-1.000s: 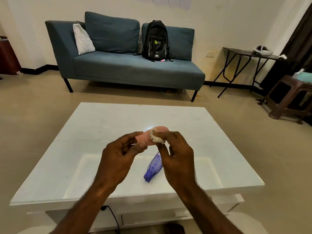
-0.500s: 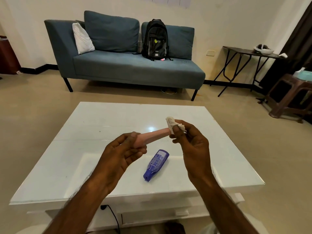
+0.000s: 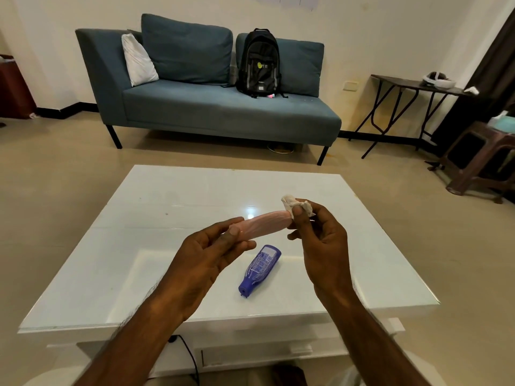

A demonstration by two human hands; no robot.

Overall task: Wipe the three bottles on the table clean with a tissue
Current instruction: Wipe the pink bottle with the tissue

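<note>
My left hand (image 3: 206,253) grips one end of a pink bottle (image 3: 263,224) and holds it nearly level above the white table (image 3: 117,263). My right hand (image 3: 320,240) pinches a crumpled white tissue (image 3: 291,203) against the bottle's far end. A blue bottle (image 3: 259,270) lies on its side on the table below my hands, cap toward me. No third bottle shows in this view.
A teal sofa (image 3: 223,112) with a black backpack (image 3: 260,66) stands behind the table. A dark folding table (image 3: 412,87) and a brown stool (image 3: 479,157) are at the right. A black cable (image 3: 189,355) hangs under the table's near edge.
My right hand slid the tissue along the pink bottle from near my left hand out to its far end. The bottle turned, showing more of its length.
</note>
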